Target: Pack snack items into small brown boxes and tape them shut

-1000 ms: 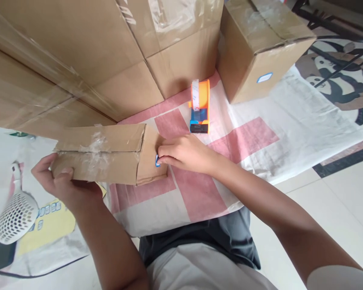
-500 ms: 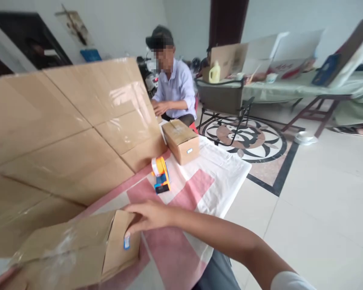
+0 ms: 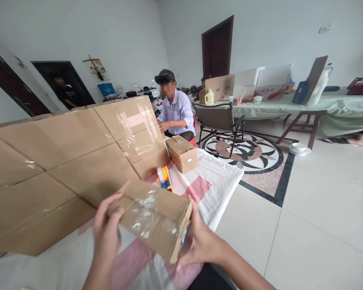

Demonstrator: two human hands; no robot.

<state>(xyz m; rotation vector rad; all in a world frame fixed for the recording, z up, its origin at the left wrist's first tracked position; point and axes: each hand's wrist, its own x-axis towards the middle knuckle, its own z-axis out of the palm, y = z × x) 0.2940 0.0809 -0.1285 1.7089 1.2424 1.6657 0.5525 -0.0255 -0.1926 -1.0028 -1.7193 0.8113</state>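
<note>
A taped cardboard box [image 3: 153, 215] is gripped between both hands above the cloth-covered table, tilted down to the right. My left hand [image 3: 109, 221] grasps its left end, thumb on top. My right hand [image 3: 202, 237] clasps the right end, fingers and thumb spread over that face and partly covering a small blue-edged label. Just behind the box lies an orange and blue tape dispenser [image 3: 165, 177], its lower part hidden by the box. A second cardboard box [image 3: 181, 153] with a small label rests farther back on the table.
A wall of stacked cardboard boxes [image 3: 75, 157] lines the table's left side. Beyond it sits a person in a cap [image 3: 178, 106]. The pink and white tablecloth [image 3: 220, 171] ends at the right. Behind stand a folding chair [image 3: 216, 117] and a long covered table [image 3: 269, 106].
The box has come from the lower left to the middle, lifted and turned. My left hand has come fully into view on it. The camera view has shifted upward.
</note>
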